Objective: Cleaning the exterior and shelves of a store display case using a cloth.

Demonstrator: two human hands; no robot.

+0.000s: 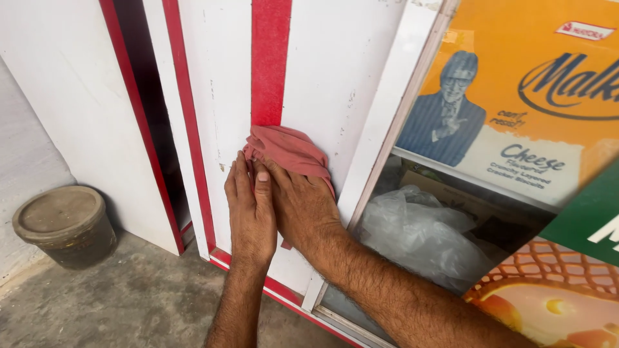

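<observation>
A crumpled red cloth [288, 149] is pressed flat against a white panel with a red vertical stripe [270, 61]. My right hand [304, 206] lies over the cloth's lower part and holds it against the panel. My left hand [250, 212] rests flat on the white panel beside it, fingers together, with the fingertips touching the cloth's left edge and the right hand. Both forearms reach up from the bottom of the view.
A dusty round lidded tub [64, 223] stands on the concrete floor at the left. White boards with red edges [90, 116] lean to the left. At the right a glass-fronted case holds a clear plastic bag [419, 238] and orange posters [516, 90].
</observation>
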